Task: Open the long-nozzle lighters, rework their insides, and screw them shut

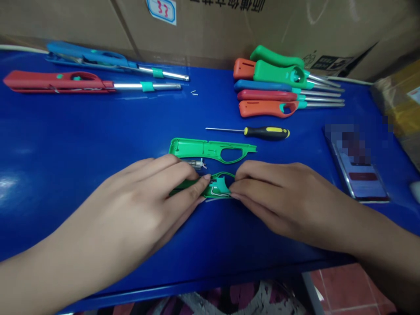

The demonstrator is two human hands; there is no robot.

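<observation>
A green lighter shell half (207, 192) lies near the table's front, with a teal trigger (221, 184) and a white wire inside it. My left hand (154, 192) is closed over its left part, fingertips beside the trigger. At its right end, the fingers of my right hand (262, 188) are pressed together on the shell by the trigger guard. Just behind them rests the other green shell half (193, 149), its hollow inside facing up. Between the two halves, a small metal part with a white end (197, 164) is partly hidden by my left hand.
Behind the shells lies a black-and-yellow screwdriver (267, 132). Several long-nosed lighters (269, 108) are grouped at the back right. A blue lighter (98, 57) and a red lighter (59, 82) lie back left, near tiny pins (194, 93). A phone (361, 170) is at right; cardboard (210, 39) stands behind.
</observation>
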